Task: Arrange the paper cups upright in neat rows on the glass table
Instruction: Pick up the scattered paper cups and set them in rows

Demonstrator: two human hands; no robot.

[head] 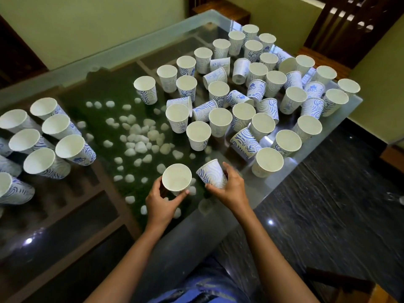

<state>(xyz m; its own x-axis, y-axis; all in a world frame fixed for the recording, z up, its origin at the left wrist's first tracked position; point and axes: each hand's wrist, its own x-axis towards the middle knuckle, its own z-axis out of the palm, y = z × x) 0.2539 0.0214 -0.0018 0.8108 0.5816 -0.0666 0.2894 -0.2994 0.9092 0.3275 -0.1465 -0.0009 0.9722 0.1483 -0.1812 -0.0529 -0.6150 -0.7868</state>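
Carrying step: the left hand's (162,201) fingers grasp an upright paper cup (176,177) and the right hand's (229,189) grasp a tilted paper cup (211,174), both at the near edge of the glass tabletop (269,189). The next move likely carries them left to the arranged rows (70,147), first righting the tilted one.

I hold two: an upright cup (176,177) in my left hand (160,203), a tilted cup (212,173) in my right hand (231,191). About nine rowed cups (70,147) at nine o'clock; roughly forty loose cups (220,115) from twelve to three, a dozen-odd tipped. White pebbles (140,147): dozens.
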